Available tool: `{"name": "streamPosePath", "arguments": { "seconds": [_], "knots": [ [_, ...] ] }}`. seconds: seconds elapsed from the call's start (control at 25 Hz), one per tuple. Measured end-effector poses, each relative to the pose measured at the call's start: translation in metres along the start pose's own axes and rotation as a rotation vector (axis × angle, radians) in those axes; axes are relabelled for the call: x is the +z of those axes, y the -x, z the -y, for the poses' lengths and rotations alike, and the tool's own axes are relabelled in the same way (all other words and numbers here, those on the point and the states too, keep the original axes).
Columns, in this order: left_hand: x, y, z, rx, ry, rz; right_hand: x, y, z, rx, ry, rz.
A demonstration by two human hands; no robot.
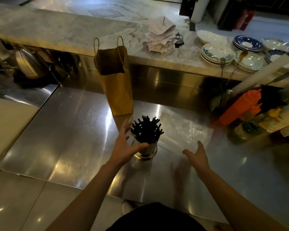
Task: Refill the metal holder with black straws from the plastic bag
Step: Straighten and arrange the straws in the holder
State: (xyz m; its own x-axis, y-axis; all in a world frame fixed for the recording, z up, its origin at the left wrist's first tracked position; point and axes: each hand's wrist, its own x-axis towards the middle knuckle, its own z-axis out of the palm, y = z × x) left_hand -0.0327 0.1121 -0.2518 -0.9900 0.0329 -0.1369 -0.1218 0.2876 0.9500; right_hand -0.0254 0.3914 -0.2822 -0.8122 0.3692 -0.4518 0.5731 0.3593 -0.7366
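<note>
On the steel tabletop [73, 139], my left grip [125, 144] spreads open beside the holder [148, 150] of straws [146, 130], right grip [198, 155] open at the bag [182, 129].

- Left hand [125, 144] — fingers spread wide, thumb stretched out to the right, holding nothing.
- Right hand [198, 155] — fingers straight and pointing forward, thumb out to the left, slightly blurred, holding nothing.
- Both forearms [83, 194] bare, reaching forward.

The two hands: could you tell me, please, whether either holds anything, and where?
Nothing is gripped. The left hand spreads open beside the perforated metal holder of black straws; the right hand hovers open by the clear plastic bag.
</note>
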Motion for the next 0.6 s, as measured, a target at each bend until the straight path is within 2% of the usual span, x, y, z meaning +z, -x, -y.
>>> {"name": "streamPosePath", "arguments": {
  "seconds": [0.16,0.28,0.4,0.6],
  "knots": [
    [-0.005,-0.013,0.011,0.011,-0.043,0.148,0.025,0.030,0.032,-0.255,0.012,0.242],
    [-0.004,-0.024,0.016,0.021,-0.080,0.183,0.040,0.040,0.053,-0.327,0.096,0.357],
    [-0.001,-0.034,0.017,0.046,-0.066,0.205,0.049,0.038,0.065,-0.392,0.208,0.413],
    [0.007,-0.042,0.005,0.054,-0.158,0.221,0.047,0.036,0.080,-0.569,0.144,0.517]
  ]
}}
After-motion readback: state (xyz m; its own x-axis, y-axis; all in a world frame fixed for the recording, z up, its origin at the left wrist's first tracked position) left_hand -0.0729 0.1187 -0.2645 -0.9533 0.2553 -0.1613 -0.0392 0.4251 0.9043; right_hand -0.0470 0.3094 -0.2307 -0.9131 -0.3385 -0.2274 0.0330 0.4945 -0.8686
